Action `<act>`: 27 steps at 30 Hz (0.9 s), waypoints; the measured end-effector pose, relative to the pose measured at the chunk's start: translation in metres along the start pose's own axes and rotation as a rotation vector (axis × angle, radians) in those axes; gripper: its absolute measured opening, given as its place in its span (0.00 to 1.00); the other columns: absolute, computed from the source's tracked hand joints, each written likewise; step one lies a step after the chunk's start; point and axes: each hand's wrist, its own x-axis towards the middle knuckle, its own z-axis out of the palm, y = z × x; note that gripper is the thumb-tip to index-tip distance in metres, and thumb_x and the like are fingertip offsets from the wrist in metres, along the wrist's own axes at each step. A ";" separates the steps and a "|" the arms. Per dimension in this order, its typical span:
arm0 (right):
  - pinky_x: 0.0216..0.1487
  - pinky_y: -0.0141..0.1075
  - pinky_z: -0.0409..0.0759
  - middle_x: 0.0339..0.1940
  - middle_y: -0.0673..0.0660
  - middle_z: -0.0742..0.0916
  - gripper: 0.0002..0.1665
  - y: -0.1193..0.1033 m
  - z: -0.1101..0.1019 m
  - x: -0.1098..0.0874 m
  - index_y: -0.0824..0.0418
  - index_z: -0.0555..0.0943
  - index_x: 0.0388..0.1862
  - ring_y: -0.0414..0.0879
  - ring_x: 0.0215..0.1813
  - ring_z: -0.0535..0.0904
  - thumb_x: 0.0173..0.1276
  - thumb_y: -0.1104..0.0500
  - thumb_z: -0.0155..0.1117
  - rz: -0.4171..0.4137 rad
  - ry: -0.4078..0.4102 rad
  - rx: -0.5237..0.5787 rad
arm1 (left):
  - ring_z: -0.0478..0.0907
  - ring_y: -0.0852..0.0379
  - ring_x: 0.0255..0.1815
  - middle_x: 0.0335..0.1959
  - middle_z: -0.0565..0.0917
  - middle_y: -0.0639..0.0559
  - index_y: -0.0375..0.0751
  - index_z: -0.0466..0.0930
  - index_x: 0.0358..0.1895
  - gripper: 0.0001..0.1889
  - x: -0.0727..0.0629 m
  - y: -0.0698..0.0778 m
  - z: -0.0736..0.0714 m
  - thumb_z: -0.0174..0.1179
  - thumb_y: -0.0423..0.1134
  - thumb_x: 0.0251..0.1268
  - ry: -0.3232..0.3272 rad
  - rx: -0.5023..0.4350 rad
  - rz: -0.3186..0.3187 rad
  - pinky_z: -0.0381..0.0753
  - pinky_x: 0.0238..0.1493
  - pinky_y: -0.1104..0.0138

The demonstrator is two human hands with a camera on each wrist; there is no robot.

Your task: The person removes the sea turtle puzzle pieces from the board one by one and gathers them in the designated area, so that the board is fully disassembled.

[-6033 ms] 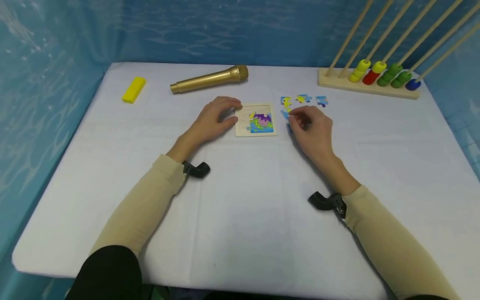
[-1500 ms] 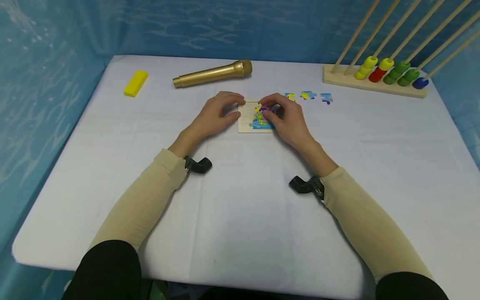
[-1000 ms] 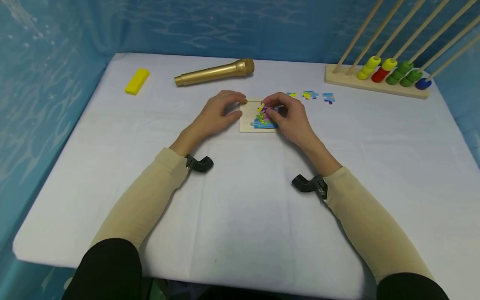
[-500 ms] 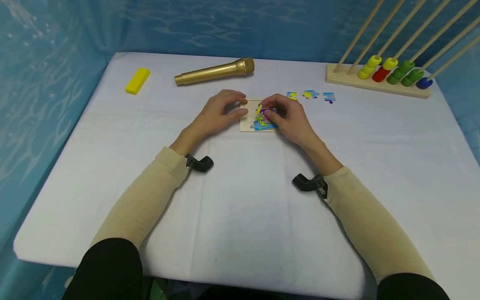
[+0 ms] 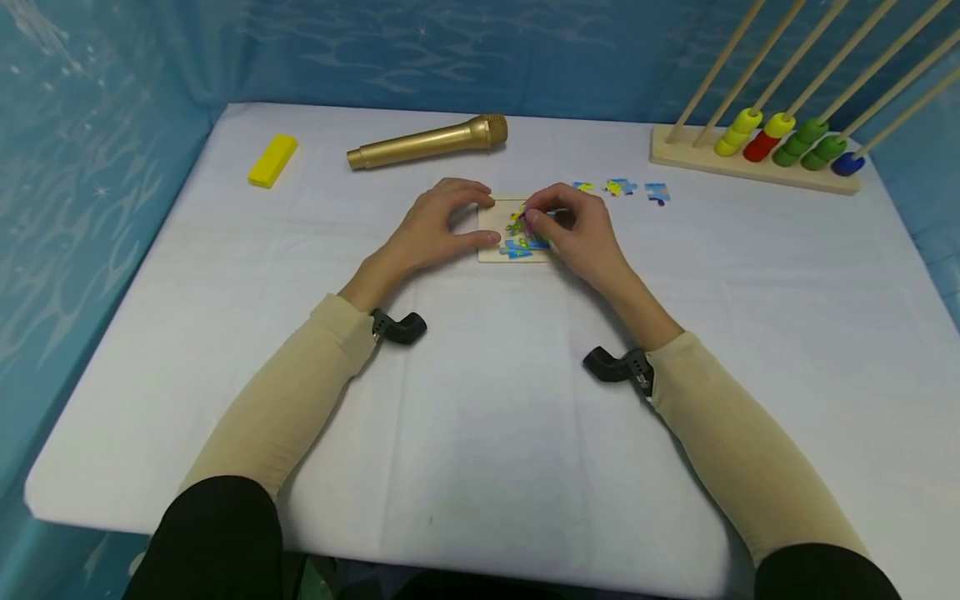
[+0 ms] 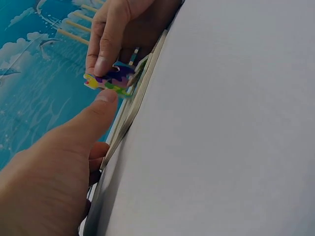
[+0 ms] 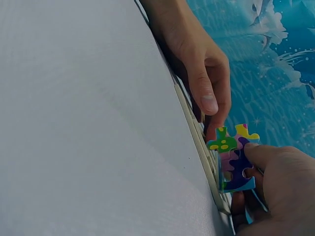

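Observation:
My right hand (image 5: 577,225) pinches a puzzle piece (image 7: 236,157), purple, pink, green and yellow, perhaps several joined together. It tilts up above a small wooden puzzle board (image 5: 490,218). In the head view, a blue piece (image 5: 515,250) lies on the board in front of it. My left hand (image 5: 435,223) rests at the board's left edge, index fingertip by the far corner and thumb stretched over the board. From the left wrist view, that thumb (image 6: 98,110) ends close to the held piece (image 6: 114,78); contact is unclear. My right hand hides the board's right part.
Beyond the board lie loose puzzle pieces (image 5: 619,187). A gold microphone (image 5: 427,146) and a yellow block (image 5: 273,161) are at the back left. A wooden bead abacus (image 5: 757,158) with tall rods stands back right. White cloth (image 5: 480,417) covers the table.
From the loose pieces at right, my right hand has come over the board. Lately the coloured section has tilted up in its fingers, and my left thumb has slid right, over the board.

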 end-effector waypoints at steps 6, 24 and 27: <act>0.56 0.31 0.77 0.50 0.59 0.88 0.11 0.001 0.001 -0.001 0.66 0.85 0.54 0.42 0.53 0.81 0.80 0.61 0.64 -0.007 0.028 0.063 | 0.65 0.55 0.79 0.73 0.77 0.51 0.46 0.82 0.67 0.30 0.000 0.001 -0.001 0.72 0.56 0.68 0.002 -0.003 0.016 0.60 0.81 0.55; 0.53 0.29 0.74 0.48 0.57 0.88 0.13 0.001 0.004 0.000 0.59 0.87 0.59 0.40 0.50 0.80 0.80 0.61 0.63 0.020 0.066 -0.033 | 0.66 0.56 0.79 0.72 0.79 0.51 0.46 0.83 0.65 0.25 0.001 -0.002 0.000 0.68 0.55 0.72 0.021 -0.022 0.018 0.61 0.81 0.55; 0.50 0.30 0.72 0.49 0.56 0.88 0.14 0.002 0.003 -0.001 0.57 0.86 0.60 0.41 0.50 0.78 0.81 0.61 0.62 0.018 0.046 -0.105 | 0.66 0.56 0.79 0.72 0.79 0.51 0.45 0.83 0.65 0.26 0.001 -0.002 0.000 0.68 0.55 0.72 0.019 -0.020 0.020 0.61 0.81 0.55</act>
